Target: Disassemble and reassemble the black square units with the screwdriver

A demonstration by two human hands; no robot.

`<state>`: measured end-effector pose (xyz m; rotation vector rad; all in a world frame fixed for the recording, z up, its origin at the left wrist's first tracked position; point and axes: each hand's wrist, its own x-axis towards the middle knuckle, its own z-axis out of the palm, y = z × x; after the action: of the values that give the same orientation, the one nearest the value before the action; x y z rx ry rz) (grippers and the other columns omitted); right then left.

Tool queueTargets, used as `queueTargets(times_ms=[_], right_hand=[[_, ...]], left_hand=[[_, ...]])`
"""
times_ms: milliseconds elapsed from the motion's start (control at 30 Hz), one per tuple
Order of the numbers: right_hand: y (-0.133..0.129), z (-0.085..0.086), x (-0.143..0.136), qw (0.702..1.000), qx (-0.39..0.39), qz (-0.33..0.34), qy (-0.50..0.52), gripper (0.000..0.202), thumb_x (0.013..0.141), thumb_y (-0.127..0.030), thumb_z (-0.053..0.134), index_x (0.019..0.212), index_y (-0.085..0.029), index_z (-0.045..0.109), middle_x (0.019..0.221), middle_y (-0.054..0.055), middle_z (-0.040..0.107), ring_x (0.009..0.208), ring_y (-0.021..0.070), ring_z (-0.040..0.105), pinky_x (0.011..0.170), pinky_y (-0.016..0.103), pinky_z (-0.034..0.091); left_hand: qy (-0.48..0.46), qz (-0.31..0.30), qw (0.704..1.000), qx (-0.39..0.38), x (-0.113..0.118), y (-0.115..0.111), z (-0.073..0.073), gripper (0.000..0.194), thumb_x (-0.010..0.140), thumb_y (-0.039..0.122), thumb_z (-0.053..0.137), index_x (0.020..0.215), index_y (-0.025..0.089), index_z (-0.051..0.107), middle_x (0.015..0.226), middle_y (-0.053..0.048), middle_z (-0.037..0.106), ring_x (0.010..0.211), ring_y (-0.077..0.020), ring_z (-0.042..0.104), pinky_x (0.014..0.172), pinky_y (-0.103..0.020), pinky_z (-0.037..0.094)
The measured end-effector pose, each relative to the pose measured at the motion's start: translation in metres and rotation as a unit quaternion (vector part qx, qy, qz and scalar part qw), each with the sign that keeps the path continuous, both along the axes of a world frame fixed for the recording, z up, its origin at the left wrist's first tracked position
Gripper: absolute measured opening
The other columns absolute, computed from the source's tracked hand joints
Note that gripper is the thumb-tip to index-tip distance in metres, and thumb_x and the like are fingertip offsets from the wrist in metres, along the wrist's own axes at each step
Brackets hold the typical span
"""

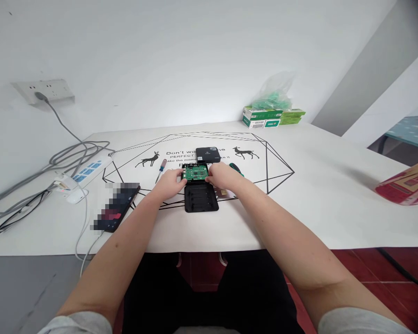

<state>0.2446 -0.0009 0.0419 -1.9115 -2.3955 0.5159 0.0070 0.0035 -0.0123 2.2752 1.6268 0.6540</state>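
A green circuit board point(195, 173) sits in an open black plastic case in the middle of the table. My left hand point(170, 183) grips its left side, thumb at the near corner and fingers at the far edge. On the right side my right hand point(223, 176) is closed at the board's edge, its fingertips partly hidden. Just in front of the board lies a black case cover point(201, 198), inner side up. Behind it rests a black box point(208, 154) with a small label. A screwdriver point(161, 170) lies left of the board; a green-and-black handle point(236, 170) shows beyond my right hand.
A phone point(120, 208) with a cable lies at the left front. Farther left are a power strip point(92, 169), coiled grey cable and black-framed glasses point(22, 211). Green-white boxes point(263, 116) with a plastic bag stand against the wall. A red package point(406, 183) is at the right.
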Motion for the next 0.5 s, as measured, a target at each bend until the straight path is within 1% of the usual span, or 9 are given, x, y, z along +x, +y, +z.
queueTargets(times_ms=[133,233,300,367,433,500], right_hand=[[0.005,-0.001,0.004,1.000,-0.014,-0.011,0.024,0.018,0.098,-0.031,0.074,0.088,-0.018,0.079,0.086,0.011,0.083,0.074,0.0219,0.077,0.067,0.030,0.052],[0.009,-0.002,0.008,0.998,-0.030,-0.020,0.056,0.015,0.096,-0.031,0.077,0.088,-0.019,0.076,0.079,0.007,0.081,0.071,0.0199,0.074,0.065,0.029,0.051],[0.011,-0.003,0.010,0.993,-0.047,-0.038,0.098,0.012,0.094,-0.030,0.079,0.097,-0.019,0.075,0.075,0.004,0.078,0.069,0.0185,0.072,0.065,0.028,0.051],[0.010,-0.004,0.011,0.986,-0.066,-0.055,0.142,0.022,0.093,-0.025,0.079,0.113,-0.018,0.071,0.070,0.001,0.074,0.066,0.0173,0.068,0.063,0.028,0.051],[0.009,-0.006,0.011,0.980,-0.085,-0.057,0.174,0.034,0.094,-0.020,0.076,0.126,-0.019,0.064,0.065,-0.003,0.069,0.062,0.0162,0.063,0.060,0.027,0.050],[0.008,-0.007,0.011,0.975,-0.098,-0.048,0.192,0.036,0.095,-0.016,0.072,0.129,-0.021,0.060,0.062,-0.006,0.065,0.059,0.0156,0.059,0.057,0.026,0.048]], left_hand=[[0.006,-0.005,1.000,-0.001,0.000,0.001,-0.001,0.046,0.097,0.026,0.065,0.141,0.017,0.075,0.137,-0.011,0.080,0.130,-0.0309,0.074,0.113,-0.039,0.057],[0.004,-0.002,1.000,0.000,0.000,0.000,-0.002,0.048,0.097,0.027,0.066,0.143,0.016,0.074,0.138,-0.012,0.079,0.131,-0.0309,0.074,0.115,-0.040,0.057],[0.001,-0.004,1.000,0.004,0.000,0.000,-0.002,0.047,0.097,0.026,0.066,0.142,0.018,0.075,0.139,-0.011,0.079,0.130,-0.0311,0.074,0.115,-0.041,0.057],[0.000,-0.008,1.000,0.006,0.000,0.000,-0.002,0.045,0.097,0.026,0.065,0.140,0.020,0.077,0.142,-0.010,0.078,0.132,-0.0315,0.073,0.117,-0.042,0.056],[0.002,-0.012,1.000,0.006,-0.001,-0.001,-0.001,0.044,0.098,0.026,0.065,0.139,0.020,0.078,0.145,-0.009,0.077,0.136,-0.0313,0.071,0.119,-0.042,0.055],[0.006,-0.018,1.000,0.005,-0.001,-0.001,-0.001,0.044,0.098,0.026,0.065,0.139,0.021,0.078,0.146,-0.009,0.076,0.138,-0.0309,0.070,0.120,-0.041,0.054]])
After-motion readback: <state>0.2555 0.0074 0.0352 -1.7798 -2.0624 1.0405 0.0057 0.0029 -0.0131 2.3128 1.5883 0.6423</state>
